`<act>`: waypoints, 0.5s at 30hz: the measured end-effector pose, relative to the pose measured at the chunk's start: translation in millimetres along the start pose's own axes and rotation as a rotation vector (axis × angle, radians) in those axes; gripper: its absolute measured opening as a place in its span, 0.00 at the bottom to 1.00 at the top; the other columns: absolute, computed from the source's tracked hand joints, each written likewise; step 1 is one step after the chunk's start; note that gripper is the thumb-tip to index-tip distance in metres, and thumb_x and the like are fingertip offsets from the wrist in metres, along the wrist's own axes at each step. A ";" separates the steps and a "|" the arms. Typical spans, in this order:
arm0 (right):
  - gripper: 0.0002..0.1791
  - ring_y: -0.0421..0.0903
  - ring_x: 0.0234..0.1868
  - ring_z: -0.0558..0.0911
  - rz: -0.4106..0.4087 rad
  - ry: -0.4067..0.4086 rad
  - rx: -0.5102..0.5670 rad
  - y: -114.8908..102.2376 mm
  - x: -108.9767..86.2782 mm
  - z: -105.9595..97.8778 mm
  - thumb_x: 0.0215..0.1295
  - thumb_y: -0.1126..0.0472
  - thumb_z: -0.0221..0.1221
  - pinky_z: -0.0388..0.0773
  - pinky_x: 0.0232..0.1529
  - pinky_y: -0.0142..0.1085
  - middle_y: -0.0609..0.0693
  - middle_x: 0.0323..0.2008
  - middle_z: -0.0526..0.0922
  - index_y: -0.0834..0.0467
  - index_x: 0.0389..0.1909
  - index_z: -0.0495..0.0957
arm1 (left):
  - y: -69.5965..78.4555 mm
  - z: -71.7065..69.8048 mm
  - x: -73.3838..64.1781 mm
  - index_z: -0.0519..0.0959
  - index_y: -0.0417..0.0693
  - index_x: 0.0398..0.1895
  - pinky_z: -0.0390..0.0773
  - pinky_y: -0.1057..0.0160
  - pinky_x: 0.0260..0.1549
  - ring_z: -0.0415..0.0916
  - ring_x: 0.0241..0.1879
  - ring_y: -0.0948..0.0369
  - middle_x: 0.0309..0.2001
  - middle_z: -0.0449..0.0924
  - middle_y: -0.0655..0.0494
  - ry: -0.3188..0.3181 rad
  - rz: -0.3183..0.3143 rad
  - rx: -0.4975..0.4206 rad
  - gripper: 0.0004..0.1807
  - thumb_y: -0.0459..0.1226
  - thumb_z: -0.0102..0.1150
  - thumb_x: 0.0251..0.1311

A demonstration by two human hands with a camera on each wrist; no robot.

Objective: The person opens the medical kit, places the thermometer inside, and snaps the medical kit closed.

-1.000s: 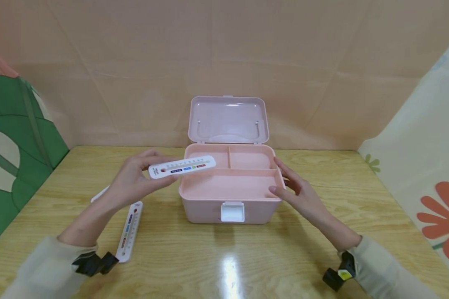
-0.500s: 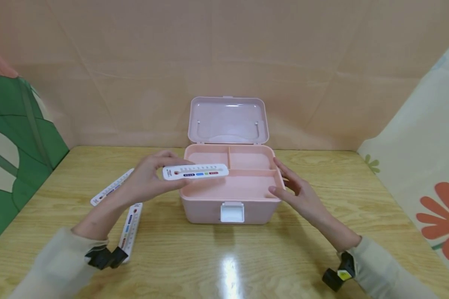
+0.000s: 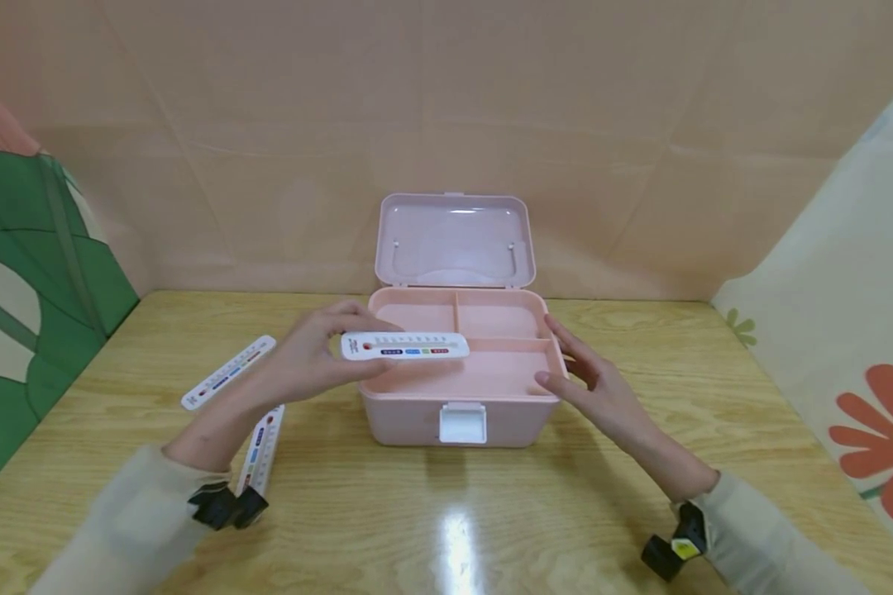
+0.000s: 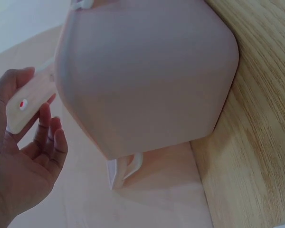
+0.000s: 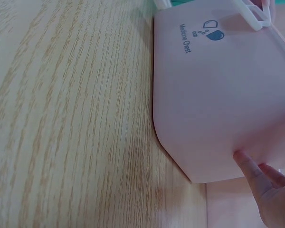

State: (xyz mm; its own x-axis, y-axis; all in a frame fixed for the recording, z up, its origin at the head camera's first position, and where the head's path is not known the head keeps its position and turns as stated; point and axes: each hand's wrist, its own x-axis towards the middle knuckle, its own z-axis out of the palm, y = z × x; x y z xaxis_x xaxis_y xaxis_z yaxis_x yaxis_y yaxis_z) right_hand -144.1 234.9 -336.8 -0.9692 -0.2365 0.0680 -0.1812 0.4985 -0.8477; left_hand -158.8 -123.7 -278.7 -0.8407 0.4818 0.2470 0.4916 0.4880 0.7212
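My left hand [image 3: 308, 359] pinches a white thermometer [image 3: 417, 346] with a printed scale and coloured bands. The thermometer lies nearly level above the left part of a pink medicine box [image 3: 402, 420]. The box's lid [image 3: 454, 240] stands raised at the back, showing a tray with three compartments. At the box's right side, my right hand [image 3: 603, 388] holds the rim, thumb over the inner edge and fingers along the outer wall. "Medicine Chest" is printed on the box front [image 5: 209, 71] in the right wrist view.
Two more white thermometers lie left on the wooden table [image 3: 603, 529]: one slanted [image 3: 228, 372], the other [image 3: 264, 446] partly hidden by the left wrist. A white latch [image 3: 463, 423] hangs on the box front. A plain curtain [image 3: 268, 165] rises behind the table.
My left hand has carried the thermometer rightward over the box and turned it closer to level. The slanted thermometer on the table shows more fully. My right hand stays put.
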 end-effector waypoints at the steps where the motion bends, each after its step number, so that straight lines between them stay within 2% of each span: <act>1: 0.38 0.60 0.65 0.69 -0.001 0.001 0.001 0.0 0.0 0.0 0.67 0.53 0.57 0.75 0.54 0.47 0.52 0.74 0.56 0.33 0.73 0.51 | 0.5 0.5 0.5 0.84 0.52 0.48 0.72 0.59 0.42 0.72 0.45 0.59 0.44 0.79 0.55 -0.005 0.006 -0.003 0.20 0.37 0.72 0.49; 10: 0.38 0.62 0.65 0.67 0.006 -0.004 -0.004 -0.3 -0.1 -0.2 0.68 0.52 0.56 0.74 0.56 0.56 0.53 0.75 0.53 0.32 0.73 0.49 | 4.1 8.2 8.0 0.84 0.51 0.48 0.71 0.63 0.38 0.71 0.40 0.61 0.39 0.78 0.60 -0.052 0.076 -0.019 0.20 0.38 0.72 0.48; 15: 0.38 0.62 0.65 0.68 0.011 -0.005 -0.006 -0.4 -0.6 -0.4 0.68 0.52 0.56 0.75 0.55 0.55 0.54 0.74 0.54 0.32 0.73 0.49 | 4.8 12.4 11.1 0.85 0.51 0.47 0.71 0.63 0.37 0.71 0.38 0.62 0.37 0.78 0.60 -0.067 0.093 -0.007 0.19 0.38 0.73 0.48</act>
State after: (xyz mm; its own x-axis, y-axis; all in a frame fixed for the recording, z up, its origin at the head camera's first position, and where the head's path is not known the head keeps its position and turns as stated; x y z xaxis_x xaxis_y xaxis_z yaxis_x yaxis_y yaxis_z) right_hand -143.5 235.2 -336.3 -0.9704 -0.2349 0.0562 -0.1715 0.5063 -0.8451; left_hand -163.0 -107.0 -280.6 -0.7742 0.5726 0.2697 0.5651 0.4335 0.7019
